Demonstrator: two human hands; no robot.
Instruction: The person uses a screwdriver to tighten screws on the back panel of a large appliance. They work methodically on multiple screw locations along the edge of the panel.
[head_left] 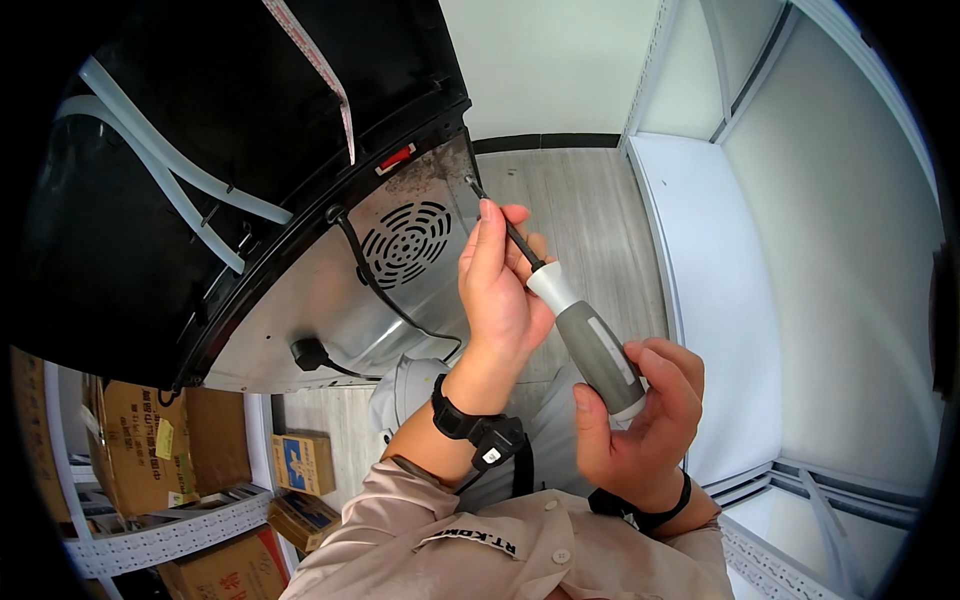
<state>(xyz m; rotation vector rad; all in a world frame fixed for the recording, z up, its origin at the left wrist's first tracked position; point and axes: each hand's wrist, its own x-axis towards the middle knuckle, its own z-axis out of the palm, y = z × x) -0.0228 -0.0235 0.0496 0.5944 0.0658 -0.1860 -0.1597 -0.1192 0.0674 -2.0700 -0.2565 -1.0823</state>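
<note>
A screwdriver [598, 358] with a grey handle and white collar slants up and to the left in front of me. My left hand [503, 285] pinches its dark shaft between thumb and fingers. My right hand [655, 415] grips the butt of the handle with thumb and fingertips. The shaft's tip is at the upper right edge of a silver metal panel [310, 290]; whether it touches a screw there is too small to tell. The panel forms the lower part of a black appliance [200, 60] and carries a round slotted vent [407, 243].
Two pale hoses [190, 175] and a red-marked white strip [315, 60] run along the black back. A black power cord [385, 295] with a plug [310, 353] hangs over the panel. Cardboard boxes [150, 440] fill a shelf at lower left; a white shelf [710, 300] stands right.
</note>
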